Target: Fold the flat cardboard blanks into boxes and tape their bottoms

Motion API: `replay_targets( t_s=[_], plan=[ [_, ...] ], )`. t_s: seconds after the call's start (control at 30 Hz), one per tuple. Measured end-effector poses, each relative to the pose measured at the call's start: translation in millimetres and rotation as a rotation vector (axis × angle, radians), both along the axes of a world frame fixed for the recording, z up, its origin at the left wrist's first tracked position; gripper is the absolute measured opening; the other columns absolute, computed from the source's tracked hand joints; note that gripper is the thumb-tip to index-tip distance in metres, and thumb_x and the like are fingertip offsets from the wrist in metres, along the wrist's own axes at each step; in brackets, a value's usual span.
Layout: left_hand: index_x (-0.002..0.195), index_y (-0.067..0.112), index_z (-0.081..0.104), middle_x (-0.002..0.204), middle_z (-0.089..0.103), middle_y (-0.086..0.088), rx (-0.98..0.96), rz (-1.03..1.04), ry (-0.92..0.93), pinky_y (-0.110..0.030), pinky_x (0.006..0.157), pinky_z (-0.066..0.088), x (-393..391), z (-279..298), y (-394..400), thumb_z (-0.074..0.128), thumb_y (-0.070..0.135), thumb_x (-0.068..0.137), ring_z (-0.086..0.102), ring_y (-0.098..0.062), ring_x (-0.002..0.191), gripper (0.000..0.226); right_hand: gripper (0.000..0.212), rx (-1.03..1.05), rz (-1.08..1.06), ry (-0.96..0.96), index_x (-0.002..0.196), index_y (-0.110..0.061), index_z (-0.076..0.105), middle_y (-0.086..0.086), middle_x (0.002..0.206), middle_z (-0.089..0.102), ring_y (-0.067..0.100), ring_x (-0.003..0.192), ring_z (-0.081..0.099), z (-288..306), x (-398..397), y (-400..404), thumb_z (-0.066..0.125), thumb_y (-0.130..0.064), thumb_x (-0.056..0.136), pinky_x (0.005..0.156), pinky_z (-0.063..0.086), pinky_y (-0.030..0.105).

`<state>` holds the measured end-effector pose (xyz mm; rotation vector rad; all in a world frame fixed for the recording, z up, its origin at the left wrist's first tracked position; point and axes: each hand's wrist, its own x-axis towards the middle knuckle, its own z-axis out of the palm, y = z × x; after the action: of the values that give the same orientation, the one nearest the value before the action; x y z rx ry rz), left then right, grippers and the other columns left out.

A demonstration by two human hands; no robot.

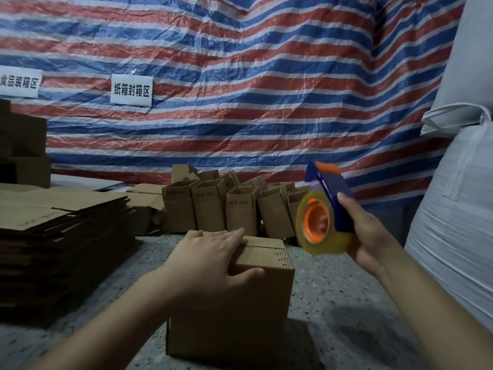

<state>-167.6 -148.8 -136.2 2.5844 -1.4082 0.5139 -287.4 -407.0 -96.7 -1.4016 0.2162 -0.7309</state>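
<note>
A folded cardboard box [253,311] stands on the speckled floor in the middle, its closed flaps facing up. My left hand [210,260] lies flat on those flaps, fingers straight, thumb down the near side. My right hand [370,236] grips a blue tape dispenser [326,209] with an orange hub and a clear tape roll, held in the air to the right of the box and above it. A stack of flat cardboard blanks [61,236] lies at the left.
Several folded open boxes [229,209] stand in a cluster behind the box. Big white sacks [458,209] fill the right side. A striped tarp [240,89] with two paper signs hangs behind. More brown boxes [24,150] are stacked far left.
</note>
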Motion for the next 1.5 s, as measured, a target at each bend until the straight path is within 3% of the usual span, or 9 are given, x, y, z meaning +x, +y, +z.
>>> replay_targets(
  t_s=[0.1,0.2,0.5,0.67,0.83,1.03,1.23,1.43,1.5],
  plan=[
    [0.153,0.028,-0.021,0.152,0.044,0.008,-0.039,-0.023,0.046,-0.037,0.116,0.022,1,1,-1,-0.002,0.098,0.061,0.039,-0.013,0.139,0.117,0.038,0.096,0.227,-0.102,0.106,-0.019,0.080,0.013,0.113,0.075,0.027,0.100,0.074,12,5,24,0.065,-0.047,0.087,0.074,0.061,0.040],
    [0.141,0.032,-0.038,0.134,0.062,0.005,-0.126,-0.055,0.143,-0.035,0.108,0.032,0,4,-4,-0.004,0.100,0.059,0.054,-0.012,0.124,0.112,0.039,0.157,0.348,-0.155,0.106,-0.016,0.080,0.014,0.109,0.076,0.029,0.096,0.075,14,9,46,0.063,-0.047,0.089,0.074,0.061,0.043],
    [0.141,0.033,-0.042,0.120,0.070,0.002,-0.192,-0.052,0.199,-0.034,0.096,0.043,-4,6,-4,0.001,0.105,0.052,0.063,-0.012,0.101,0.122,0.031,0.131,0.541,-0.115,0.105,-0.009,0.079,0.012,0.094,0.074,0.020,0.083,0.073,13,15,77,0.062,-0.030,0.091,0.070,0.060,0.034],
    [0.146,0.031,-0.035,0.115,0.071,0.003,-0.191,-0.049,0.196,-0.031,0.089,0.048,-4,8,-1,0.004,0.104,0.054,0.064,-0.008,0.092,0.124,0.042,0.040,0.511,-0.100,0.121,-0.015,0.073,0.008,0.094,0.070,0.013,0.077,0.067,14,23,82,0.059,-0.045,0.094,0.070,0.058,0.031],
    [0.151,0.030,-0.028,0.110,0.072,0.004,-0.215,-0.016,0.189,-0.030,0.084,0.047,-9,8,-2,0.004,0.105,0.054,0.063,-0.007,0.090,0.126,0.049,-0.062,0.500,-0.069,0.118,-0.022,0.075,0.004,0.086,0.071,0.012,0.072,0.066,19,26,83,0.051,-0.057,0.095,0.068,0.058,0.029],
    [0.156,0.025,-0.016,0.128,0.066,0.008,-0.226,0.001,0.234,-0.034,0.096,0.044,-9,9,-1,0.006,0.098,0.067,0.061,-0.011,0.109,0.117,0.037,-0.201,0.456,0.173,0.087,-0.020,0.082,0.006,0.070,0.065,0.015,0.059,0.064,53,27,73,0.065,-0.053,0.084,0.054,0.055,0.027],
    [0.149,0.035,0.025,0.127,0.061,-0.001,-0.373,0.008,0.631,-0.040,0.094,0.039,0,19,2,0.016,0.058,0.086,0.051,-0.023,0.116,0.068,0.059,-0.236,0.461,0.411,0.116,-0.006,0.066,0.010,0.069,0.067,0.017,0.051,0.063,93,34,61,0.076,-0.044,0.072,0.044,0.053,0.028],
    [0.109,0.016,0.059,0.108,0.072,-0.008,-0.807,0.026,1.165,-0.038,0.098,0.047,15,31,-3,0.033,0.028,0.099,0.065,-0.017,0.104,0.031,0.063,-0.293,0.436,0.572,0.113,-0.007,0.067,0.014,0.076,0.070,0.018,0.052,0.064,93,51,58,0.079,-0.044,0.063,0.046,0.054,0.028],
    [0.092,0.012,0.062,0.092,0.075,-0.011,-0.893,0.079,1.236,-0.035,0.095,0.048,18,39,-3,0.031,0.030,0.104,0.068,-0.022,0.098,0.038,0.059,-0.281,0.439,0.581,0.109,-0.008,0.073,0.015,0.079,0.071,0.019,0.054,0.064,90,53,54,0.081,-0.045,0.064,0.048,0.054,0.028]
  ],
)
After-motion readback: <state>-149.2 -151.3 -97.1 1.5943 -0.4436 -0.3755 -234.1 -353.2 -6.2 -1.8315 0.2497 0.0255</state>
